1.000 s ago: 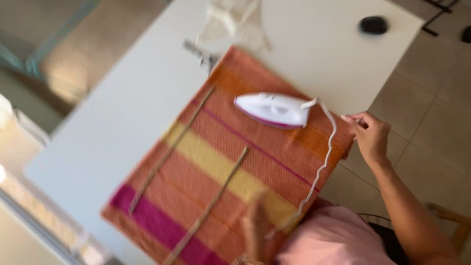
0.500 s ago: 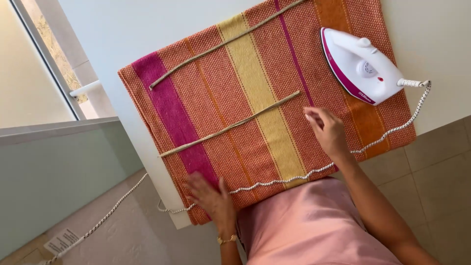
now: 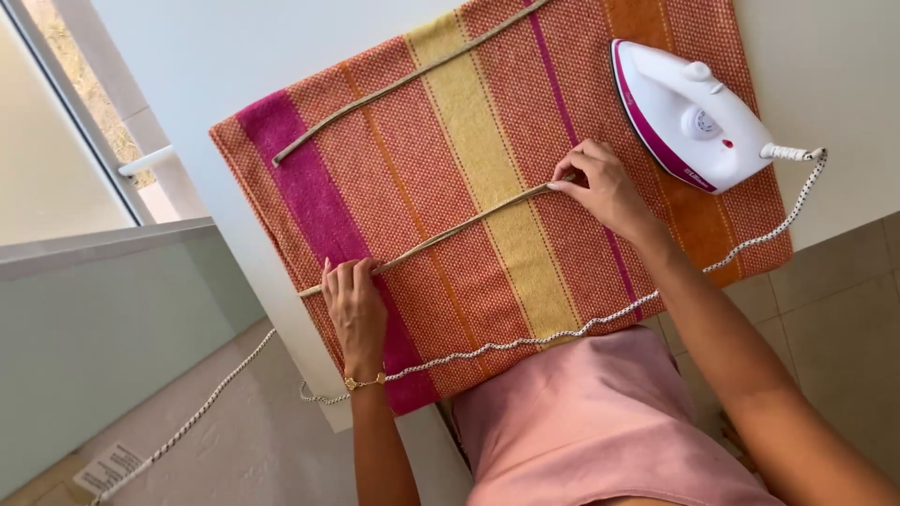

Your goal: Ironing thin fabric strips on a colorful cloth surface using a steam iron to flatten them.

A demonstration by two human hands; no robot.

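Note:
A striped woven cloth (image 3: 487, 122) in orange, yellow and magenta lies spread on a white table (image 3: 216, 56). Two thin beige fabric strips lie across it. My left hand (image 3: 354, 302) presses flat on the near end of the closer strip (image 3: 450, 230). My right hand (image 3: 600, 187) pinches the same strip's far end with its fingertips. The other strip (image 3: 394, 86) lies untouched further up the cloth. A white and magenta iron (image 3: 680, 114) rests on the cloth just beyond my right hand.
The iron's speckled white cord (image 3: 562, 328) runs from the iron along the table's near edge, across my lap and down to the floor at left. A glass partition (image 3: 103, 319) and window frame stand at left. Tiled floor shows at right.
The view has swung and settled over the cloth. Both hands moved up from the cloth's near edge onto the closer strip, left at one end, right pinching the other.

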